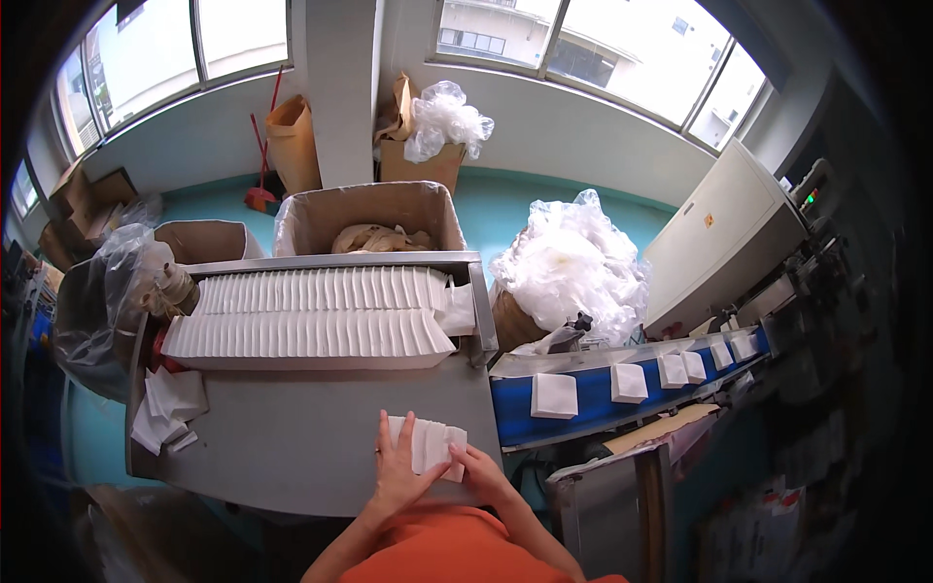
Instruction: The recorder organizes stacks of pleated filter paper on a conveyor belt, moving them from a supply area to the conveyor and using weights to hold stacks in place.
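Observation:
A small stack of white folded napkins lies near the front right corner of the grey metal table. My left hand presses flat on the stack's left side, fingers spread. The stack's right end is gripped by my right hand. Further back on the table, two long rows of the same white folded napkins stand on edge, leaning against each other.
A blue conveyor belt to the right carries several white napkin packs. Loose napkins lie at the table's left. Cardboard boxes, plastic bags and a beige machine stand behind.

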The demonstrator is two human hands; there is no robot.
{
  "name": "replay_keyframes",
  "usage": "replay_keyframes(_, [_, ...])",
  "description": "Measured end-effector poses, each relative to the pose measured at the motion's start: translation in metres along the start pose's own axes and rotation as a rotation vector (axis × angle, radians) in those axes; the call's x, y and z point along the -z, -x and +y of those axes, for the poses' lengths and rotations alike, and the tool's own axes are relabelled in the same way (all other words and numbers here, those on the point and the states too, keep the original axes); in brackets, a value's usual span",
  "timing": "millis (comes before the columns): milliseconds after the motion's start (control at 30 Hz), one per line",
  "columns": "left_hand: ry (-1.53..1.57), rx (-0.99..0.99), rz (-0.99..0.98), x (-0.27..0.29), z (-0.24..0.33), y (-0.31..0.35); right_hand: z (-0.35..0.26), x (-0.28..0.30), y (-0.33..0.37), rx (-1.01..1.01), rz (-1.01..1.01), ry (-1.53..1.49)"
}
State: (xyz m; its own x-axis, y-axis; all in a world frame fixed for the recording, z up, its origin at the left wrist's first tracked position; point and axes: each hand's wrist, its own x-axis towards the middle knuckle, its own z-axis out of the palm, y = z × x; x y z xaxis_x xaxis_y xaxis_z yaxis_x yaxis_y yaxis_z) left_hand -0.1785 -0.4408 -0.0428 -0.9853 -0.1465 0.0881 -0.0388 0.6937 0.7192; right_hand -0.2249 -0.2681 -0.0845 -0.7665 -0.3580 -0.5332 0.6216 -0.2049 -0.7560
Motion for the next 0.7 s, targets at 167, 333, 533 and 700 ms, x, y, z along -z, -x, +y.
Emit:
replay_keyframes(167, [0.065,0.01,0.031,0.004,-0.007,-0.003,0.018,0.034,0.004,-0.132,0.104,-0.172])
replay_keyframes(333, [0.258,-0.004,-0.076,-0.007,-0.01,-0.001,-0.013,0.018,0.003,-0.003,0.157,0.087])
replay_keyframes(533, [0.139,-0.046,-0.022,-0.009,0.004,0.002,-0.007,-0.014,0.004,0.025,0.012,0.145])
replay_keyframes(700, [0.14,-0.007,0.013,-0.004,-0.006,0.001,0.024,0.026,0.0,-0.205,0.082,0.081])
